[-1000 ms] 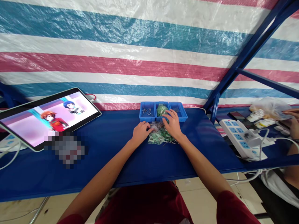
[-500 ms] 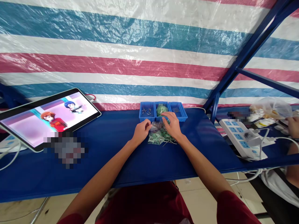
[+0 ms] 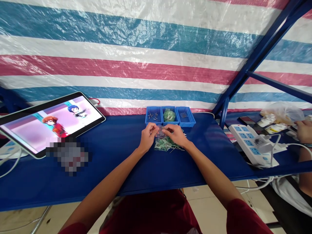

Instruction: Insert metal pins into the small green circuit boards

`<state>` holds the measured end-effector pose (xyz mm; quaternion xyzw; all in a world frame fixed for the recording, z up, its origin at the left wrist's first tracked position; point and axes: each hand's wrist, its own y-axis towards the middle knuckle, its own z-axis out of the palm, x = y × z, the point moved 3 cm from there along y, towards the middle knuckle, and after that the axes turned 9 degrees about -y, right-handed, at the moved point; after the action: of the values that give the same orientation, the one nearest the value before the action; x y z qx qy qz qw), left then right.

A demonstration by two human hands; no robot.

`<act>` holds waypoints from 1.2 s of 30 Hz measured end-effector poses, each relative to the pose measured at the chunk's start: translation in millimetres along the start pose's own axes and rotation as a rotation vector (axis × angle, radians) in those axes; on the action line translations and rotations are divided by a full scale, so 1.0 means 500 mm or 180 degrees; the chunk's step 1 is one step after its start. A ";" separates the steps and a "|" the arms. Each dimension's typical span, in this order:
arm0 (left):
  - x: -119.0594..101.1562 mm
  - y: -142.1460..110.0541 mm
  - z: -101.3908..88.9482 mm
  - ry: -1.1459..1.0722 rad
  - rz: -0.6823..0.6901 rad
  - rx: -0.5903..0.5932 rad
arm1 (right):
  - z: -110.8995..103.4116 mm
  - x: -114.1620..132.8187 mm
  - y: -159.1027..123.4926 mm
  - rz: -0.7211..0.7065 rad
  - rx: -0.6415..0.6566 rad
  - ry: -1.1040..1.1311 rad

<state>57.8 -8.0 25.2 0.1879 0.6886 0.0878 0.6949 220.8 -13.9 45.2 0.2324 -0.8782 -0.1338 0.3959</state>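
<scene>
Hands: While they nearly meet, the left hand (image 3: 148, 138) and right hand (image 3: 176, 134) pinch clear plastic (image 3: 160, 130).
Pile: green packets (image 3: 162, 145) and metal pieces, just beneath the hands.
Handling: a light, even pinch should suit thin film.
Table (image 3: 165, 169): smooth, blue; three bins (image 3: 187, 124) beyond the pile.
Room: striped sheeting (image 3: 156, 70) behind; tablet (image 3: 56, 123) left.

I see a plastic sheet (image 3: 146, 70) striped in 3 colours behind a blue table (image 3: 117, 139). At right I have a slanting blue frame (image 3: 266, 42); below, pale floor tiles (image 3: 202, 208).
</scene>
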 end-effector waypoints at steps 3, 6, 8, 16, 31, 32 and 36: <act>0.003 0.000 -0.001 -0.0038 -0.0032 -0.0013 | -0.002 -0.003 0.000 0.0118 0.0002 0.0084; 0.007 0.001 -0.004 -0.0094 -0.0022 -0.0074 | -0.003 -0.009 0.000 0.0266 -0.0080 0.0207; 0.011 0.001 -0.005 -0.0120 -0.0028 -0.0104 | -0.005 -0.010 -0.001 0.0283 -0.0180 0.0248; 0.010 0.001 -0.006 -0.0091 -0.0065 -0.0094 | -0.015 -0.004 -0.001 0.0161 -0.0365 0.0288; 0.000 0.004 -0.001 -0.0325 -0.0236 -0.0004 | -0.015 -0.009 -0.004 0.0465 -0.0419 0.0722; 0.003 0.005 -0.001 -0.0290 -0.0286 0.0042 | -0.014 -0.010 -0.004 0.0467 -0.0404 0.0777; 0.009 0.005 0.001 -0.0067 -0.0319 0.0214 | -0.012 -0.008 -0.006 0.0499 -0.0290 0.1019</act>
<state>58.9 -4.2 22.2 0.1772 0.6923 0.0277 0.6989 228.5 -14.7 45.5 0.1634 -0.8124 -0.1035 0.5500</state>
